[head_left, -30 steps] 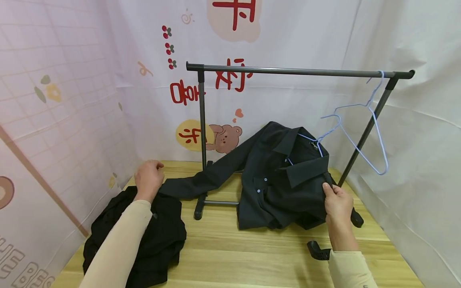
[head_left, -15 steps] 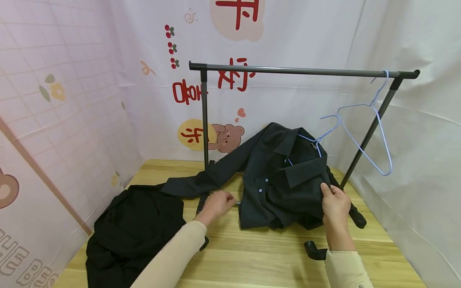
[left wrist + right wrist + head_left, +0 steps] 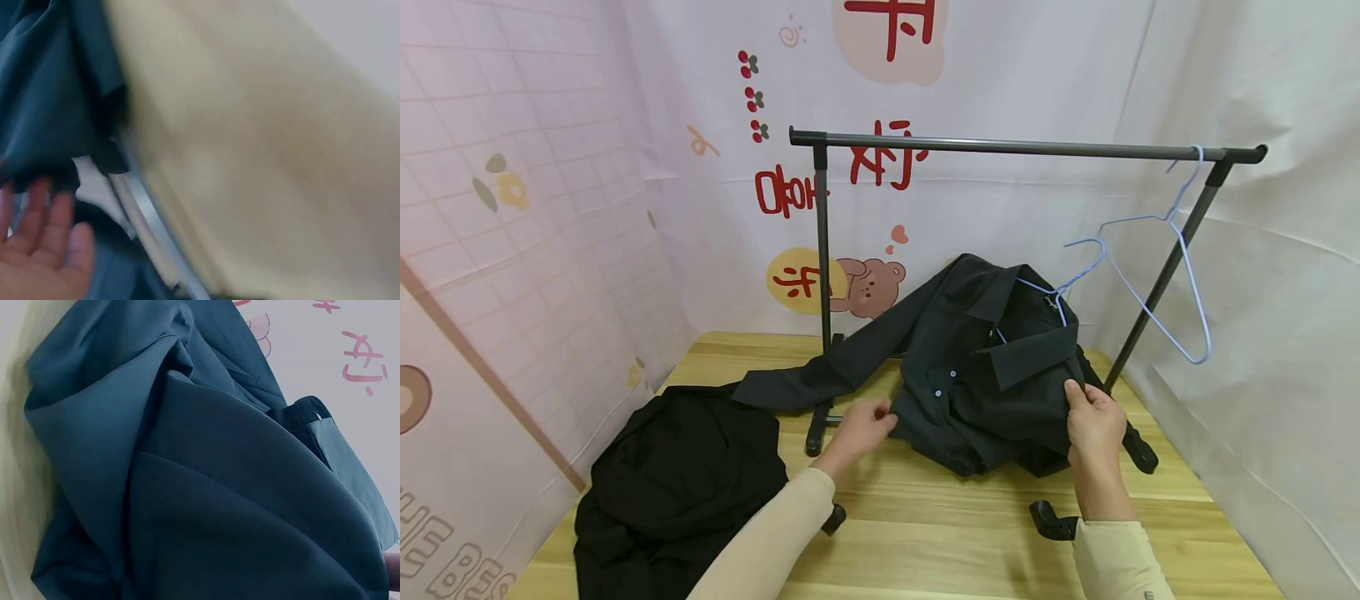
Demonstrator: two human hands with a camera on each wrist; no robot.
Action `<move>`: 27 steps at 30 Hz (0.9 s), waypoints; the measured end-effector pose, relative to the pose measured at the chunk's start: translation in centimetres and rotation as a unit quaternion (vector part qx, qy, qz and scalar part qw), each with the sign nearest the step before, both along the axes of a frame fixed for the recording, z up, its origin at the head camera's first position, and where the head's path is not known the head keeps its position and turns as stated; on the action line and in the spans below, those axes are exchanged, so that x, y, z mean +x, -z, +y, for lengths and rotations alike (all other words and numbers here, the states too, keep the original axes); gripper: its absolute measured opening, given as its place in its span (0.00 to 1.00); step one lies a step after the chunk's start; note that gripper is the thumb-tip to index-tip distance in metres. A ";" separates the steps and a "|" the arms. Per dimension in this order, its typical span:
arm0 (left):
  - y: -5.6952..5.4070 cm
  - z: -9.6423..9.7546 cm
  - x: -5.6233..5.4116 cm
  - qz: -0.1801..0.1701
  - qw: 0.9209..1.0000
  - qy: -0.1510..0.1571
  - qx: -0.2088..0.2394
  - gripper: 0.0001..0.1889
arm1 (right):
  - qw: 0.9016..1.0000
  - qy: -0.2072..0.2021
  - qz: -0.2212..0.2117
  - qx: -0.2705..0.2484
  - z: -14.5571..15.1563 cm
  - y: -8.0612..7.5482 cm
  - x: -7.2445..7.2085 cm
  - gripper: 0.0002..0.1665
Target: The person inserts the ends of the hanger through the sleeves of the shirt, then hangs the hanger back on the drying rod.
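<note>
A dark button-up shirt [image 3: 1000,400] with a collar lies over the base of a rack, a blue wire hanger [image 3: 1084,271] inside its neck and the hook sticking out. My right hand [image 3: 1096,425] pinches the shirt's shoulder on the right side, thumb on top. At the opposite side my left hand [image 3: 857,433] pinches the front edge near the hem. Its fingers [image 3: 47,244] show beside the dark cloth in the left wrist view. Draped folds of the shirt [image 3: 212,481] fill the right wrist view, with only a sliver of a finger at the edge. One sleeve stretches left.
The dark metal rack [image 3: 1015,147] spans the table, and a second blue hanger [image 3: 1187,250] hangs at its right end. A heap of black clothing [image 3: 685,492] lies on the left of the wooden table [image 3: 940,542]. Printed cloth walls stand close behind and beside.
My left hand has come from over the black heap and sleeve to the shirt's front edge and taken hold of it, drawing the lower corner up. The right hand keeps its grip.
</note>
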State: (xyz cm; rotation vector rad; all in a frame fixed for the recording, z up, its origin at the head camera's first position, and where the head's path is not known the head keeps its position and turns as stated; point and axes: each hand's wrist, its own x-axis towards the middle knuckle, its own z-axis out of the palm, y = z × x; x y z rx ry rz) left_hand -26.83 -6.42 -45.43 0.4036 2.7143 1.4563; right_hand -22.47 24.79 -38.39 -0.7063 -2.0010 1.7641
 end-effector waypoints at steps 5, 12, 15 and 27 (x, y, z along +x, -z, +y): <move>-4.0 -3.6 -1.5 0.027 0.985 -0.116 0.124 0.10 | 1.000 0.009 0.010 -0.004 0.1 -0.1 -0.1 0.30; -8.0 -10.3 -3.0 0.054 0.961 -0.229 0.147 0.14 | 1.000 0.017 0.015 -0.012 0.3 -0.2 -0.3 0.31; -8.6 -12.9 -3.3 0.070 0.958 -0.265 0.088 0.15 | 0.999 0.023 0.014 -0.016 0.5 -0.4 -0.3 0.31; -5.6 -15.6 -3.1 -0.036 0.975 -0.158 -0.151 0.23 | 1.000 0.025 0.002 -0.003 0.3 -0.1 0.0 0.32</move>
